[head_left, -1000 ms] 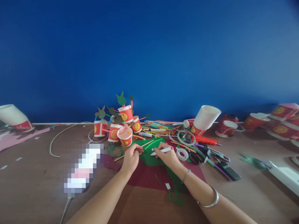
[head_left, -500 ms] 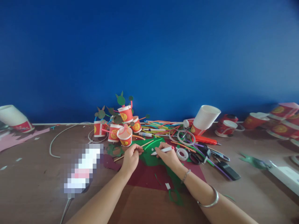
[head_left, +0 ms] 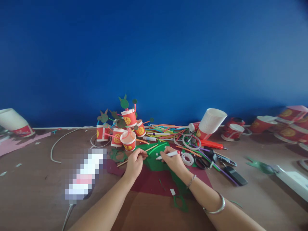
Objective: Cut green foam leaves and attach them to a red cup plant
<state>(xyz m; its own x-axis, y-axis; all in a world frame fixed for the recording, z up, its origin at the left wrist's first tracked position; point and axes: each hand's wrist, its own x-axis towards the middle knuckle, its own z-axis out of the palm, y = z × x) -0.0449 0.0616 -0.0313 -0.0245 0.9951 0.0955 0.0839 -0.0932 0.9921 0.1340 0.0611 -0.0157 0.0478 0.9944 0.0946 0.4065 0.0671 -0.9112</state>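
My right hand (head_left: 172, 159) grips a white marker (head_left: 169, 155) with a red end, its tip pointing left over green paper (head_left: 156, 163). Across from it, my left hand (head_left: 136, 160) is closed, thumb and fingers together at the paper's left side. Whatever lies between those fingertips is hidden. A thin wooden stick (head_left: 152, 148) passes behind the left hand and shows on both sides of it. Between the hands, a bright green strip (head_left: 157, 147) curves over the paper. Dark red paper (head_left: 149, 184) lies underneath.
Decorated paper cups (head_left: 128, 140) stand behind my left hand. Straws and pens (head_left: 163, 130) lie at the back, beside a tall cup stack (head_left: 211, 123). White tape (head_left: 187, 158), scissors (head_left: 200, 163) and keys (head_left: 233, 173) lie to the right. A blurred-out device (head_left: 84, 175) with a cable lies left.
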